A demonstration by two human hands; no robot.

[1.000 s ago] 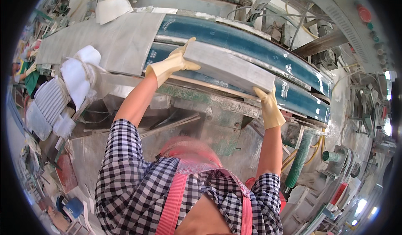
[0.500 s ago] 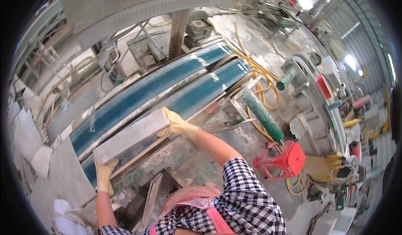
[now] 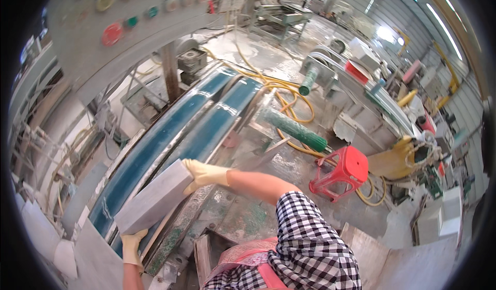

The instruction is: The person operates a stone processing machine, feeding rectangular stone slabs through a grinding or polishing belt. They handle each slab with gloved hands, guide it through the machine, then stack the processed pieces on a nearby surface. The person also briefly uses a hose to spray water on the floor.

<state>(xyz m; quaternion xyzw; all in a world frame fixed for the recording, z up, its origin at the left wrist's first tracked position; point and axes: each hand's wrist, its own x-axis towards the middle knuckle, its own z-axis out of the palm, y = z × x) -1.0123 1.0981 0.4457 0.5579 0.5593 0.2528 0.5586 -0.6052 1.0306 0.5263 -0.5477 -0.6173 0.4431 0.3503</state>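
A long grey rectangular slab [image 3: 154,197] is held over the blue conveyor belts, slanting from lower left to upper right. My left hand [image 3: 133,247], in a pale yellow rubber glove, grips its near left end from below. At the far right end my right hand [image 3: 204,176], gloved alike, clasps the slab with the fingers bent around its edge. Two wet blue belts [image 3: 199,140] run side by side beneath and beyond the slab, and the slab hides part of the nearer one.
A control panel [image 3: 139,16] with several buttons overhangs the far left. Right of the belts are a green roller [image 3: 294,129], a red plastic stool [image 3: 347,172] and a coiled yellow hose [image 3: 302,106]. A grey sheet [image 3: 95,256] lies by the belts' near end.
The view has swung to the right and up, bringing the panel's buttons into sight. The slab stays between both hands and now shows more of its broad face.
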